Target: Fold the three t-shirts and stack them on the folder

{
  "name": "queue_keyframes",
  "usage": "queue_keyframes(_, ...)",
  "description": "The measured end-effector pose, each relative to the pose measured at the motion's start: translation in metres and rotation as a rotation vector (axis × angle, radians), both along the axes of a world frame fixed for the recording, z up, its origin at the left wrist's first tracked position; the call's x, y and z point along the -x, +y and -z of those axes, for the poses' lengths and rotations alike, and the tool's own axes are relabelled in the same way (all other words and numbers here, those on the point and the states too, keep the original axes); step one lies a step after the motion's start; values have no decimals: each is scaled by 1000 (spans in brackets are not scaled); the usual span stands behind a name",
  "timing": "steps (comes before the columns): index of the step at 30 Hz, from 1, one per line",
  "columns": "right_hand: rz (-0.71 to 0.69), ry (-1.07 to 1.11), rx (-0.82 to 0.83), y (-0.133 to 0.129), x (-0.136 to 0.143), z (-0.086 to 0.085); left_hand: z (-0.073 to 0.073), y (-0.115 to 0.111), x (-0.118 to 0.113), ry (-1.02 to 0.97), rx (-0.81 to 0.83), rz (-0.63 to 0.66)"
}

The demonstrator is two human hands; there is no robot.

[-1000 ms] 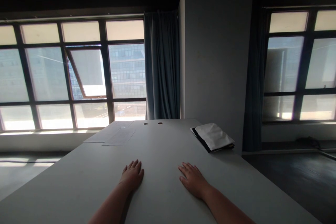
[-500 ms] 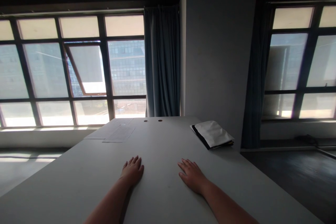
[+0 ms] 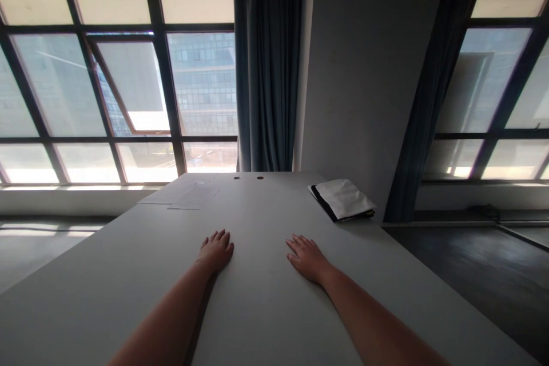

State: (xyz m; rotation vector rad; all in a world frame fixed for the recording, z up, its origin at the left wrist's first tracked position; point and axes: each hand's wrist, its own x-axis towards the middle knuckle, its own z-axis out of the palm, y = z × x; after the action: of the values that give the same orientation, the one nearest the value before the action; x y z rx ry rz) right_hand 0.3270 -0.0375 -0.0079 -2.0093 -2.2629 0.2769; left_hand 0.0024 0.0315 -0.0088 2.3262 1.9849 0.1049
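Both arms reach forward over a white table (image 3: 257,297). My left hand (image 3: 215,252) lies flat on the tabletop, palm down, fingers stretched out, holding nothing. To its right, my right hand (image 3: 307,257) rests palm down in the same way, fingers a little apart. Beyond the left hand, sheets of paper (image 3: 194,195) lie on the table. Past the right hand is a folded white and black cloth-like bundle (image 3: 343,199), apart from the fingers; its exact kind is unclear.
Two round holes, one of them a cable hole (image 3: 260,178), sit near the table's far edge. Behind stand a blue curtain (image 3: 268,80), a grey pillar (image 3: 364,68) and windows, with one tilted window pane (image 3: 131,86). Dark floor (image 3: 463,263) shows at the right.
The head view has tilted downward, so the windows, table and hands all appear shifted up in the picture. Both hands stay flat on the table, at nearly the same spots.
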Motion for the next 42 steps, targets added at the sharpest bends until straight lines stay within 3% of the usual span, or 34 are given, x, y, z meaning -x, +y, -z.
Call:
queue_keyframes(19, -11, 3, 3, 2, 0, 3, 7, 6, 5, -10, -11, 17)
queue_keyframes(42, -11, -4, -7, 1, 1, 2, 4, 4, 5, -15, -2, 22)
